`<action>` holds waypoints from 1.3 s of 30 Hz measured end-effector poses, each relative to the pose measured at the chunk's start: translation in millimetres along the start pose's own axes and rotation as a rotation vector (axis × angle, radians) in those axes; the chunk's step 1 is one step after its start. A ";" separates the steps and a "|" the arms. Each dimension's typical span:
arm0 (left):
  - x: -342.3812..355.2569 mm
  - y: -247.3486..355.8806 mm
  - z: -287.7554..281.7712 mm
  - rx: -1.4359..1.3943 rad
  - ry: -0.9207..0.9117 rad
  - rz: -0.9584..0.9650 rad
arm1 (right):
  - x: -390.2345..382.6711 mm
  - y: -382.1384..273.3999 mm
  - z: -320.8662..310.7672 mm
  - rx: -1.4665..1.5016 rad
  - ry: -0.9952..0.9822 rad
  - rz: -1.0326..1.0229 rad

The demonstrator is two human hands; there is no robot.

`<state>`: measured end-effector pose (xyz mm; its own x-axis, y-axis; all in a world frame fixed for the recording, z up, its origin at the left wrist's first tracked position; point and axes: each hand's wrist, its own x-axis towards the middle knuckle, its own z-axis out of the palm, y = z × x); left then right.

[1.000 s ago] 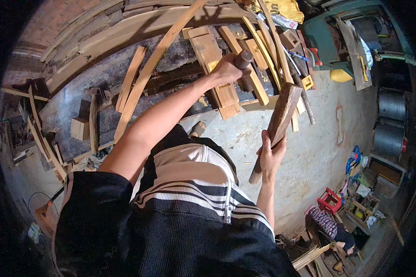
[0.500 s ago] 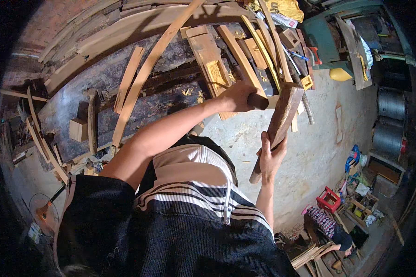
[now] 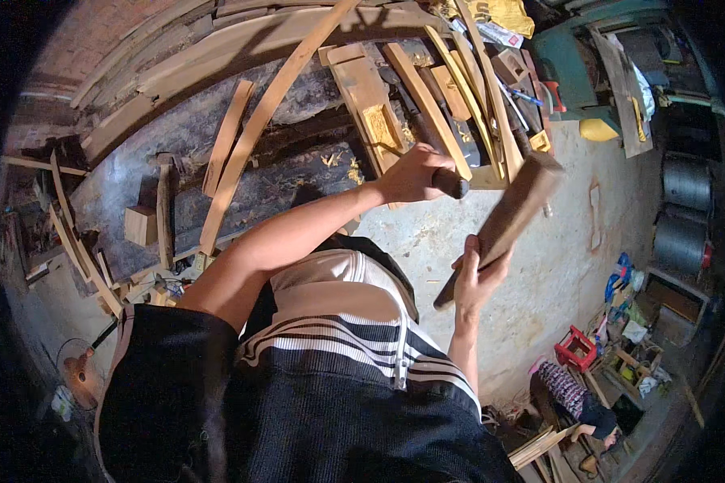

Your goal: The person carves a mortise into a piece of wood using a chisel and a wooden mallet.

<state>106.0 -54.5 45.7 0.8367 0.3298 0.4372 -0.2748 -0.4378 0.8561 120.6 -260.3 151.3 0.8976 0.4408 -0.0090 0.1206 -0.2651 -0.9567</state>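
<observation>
Near the middle, my left hand (image 3: pixel 411 173) is closed round a tool with a dark cylindrical handle (image 3: pixel 451 183); its far end is largely hidden. This hand is over the lower part of a wooden board (image 3: pixel 347 84) with a light rectangular recess. Farther right, my right hand (image 3: pixel 477 280) grips a worn brown wooden mallet (image 3: pixel 514 208), raised diagonally with its blurred head up and right of the left hand. A long narrow batten (image 3: pixel 415 88) lies just beside the recessed board.
A dark workbench (image 3: pixel 290 137) carries planks (image 3: pixel 234 173), a wooden block (image 3: pixel 141 227) and offcuts. Bare concrete floor (image 3: pixel 556 266) lies to the right, with metal drums (image 3: pixel 683 241) and a red crate (image 3: pixel 574 346). Another person (image 3: pixel 580 402) bends at bottom right; a fan (image 3: pixel 80 370) stands at left.
My left hand has come down from higher on the board, the dark handle now tilted toward the right. The mallet has just swung to the right, its head moving outward.
</observation>
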 end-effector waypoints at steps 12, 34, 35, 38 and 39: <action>36.5 -30.9 -72.9 -0.224 0.274 -0.549 | 8.2 0.8 -0.5 -0.206 -0.121 0.109; -1.5 -2.1 33.6 0.177 -0.024 -0.084 | 2.8 0.8 -8.0 -0.246 -0.057 0.108; -5.4 -1.1 36.1 0.200 -0.040 -0.072 | -0.9 2.0 -11.8 -0.173 -0.016 0.090; -9.6 -6.7 32.4 0.046 -0.015 -0.009 | -8.9 11.3 -8.9 -0.107 0.002 0.029; -9.1 -5.6 35.2 0.045 -0.019 -0.003 | -7.1 14.7 -5.5 -0.176 -0.026 0.084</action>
<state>116.6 -84.5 27.2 0.8465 0.3149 0.4292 -0.2515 -0.4739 0.8439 118.3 -272.1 138.9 0.8965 0.4326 -0.0961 0.1204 -0.4465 -0.8866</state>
